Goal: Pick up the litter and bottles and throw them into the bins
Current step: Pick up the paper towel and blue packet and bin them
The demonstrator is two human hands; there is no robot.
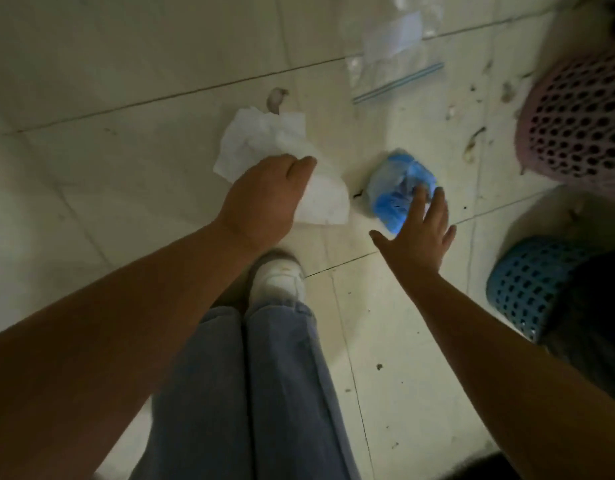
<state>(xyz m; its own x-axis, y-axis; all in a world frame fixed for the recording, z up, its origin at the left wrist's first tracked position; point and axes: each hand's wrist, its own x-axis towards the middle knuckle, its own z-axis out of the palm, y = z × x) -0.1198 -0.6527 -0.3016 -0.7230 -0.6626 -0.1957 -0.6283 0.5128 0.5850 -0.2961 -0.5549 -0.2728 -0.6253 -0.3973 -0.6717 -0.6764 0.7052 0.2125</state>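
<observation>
Jeans legs (261, 393) and one white shoe (277, 282) at 6 o'clock, nearest the lens. Left hand (264, 199) — fingers curled shut on a white tissue (264, 140), which lies crumpled near centre. Right hand (418, 240) — fingers spread open, tips over a blue crumpled wrapper (396, 188) on the floor tiles (91, 81). Blue mesh bin (527, 289) at 3 o'clock; pink mesh bin (576, 123) at 2 o'clock. Clear zip bag (392, 71), blue-striped seal, at 1 o'clock, farthest out.
</observation>
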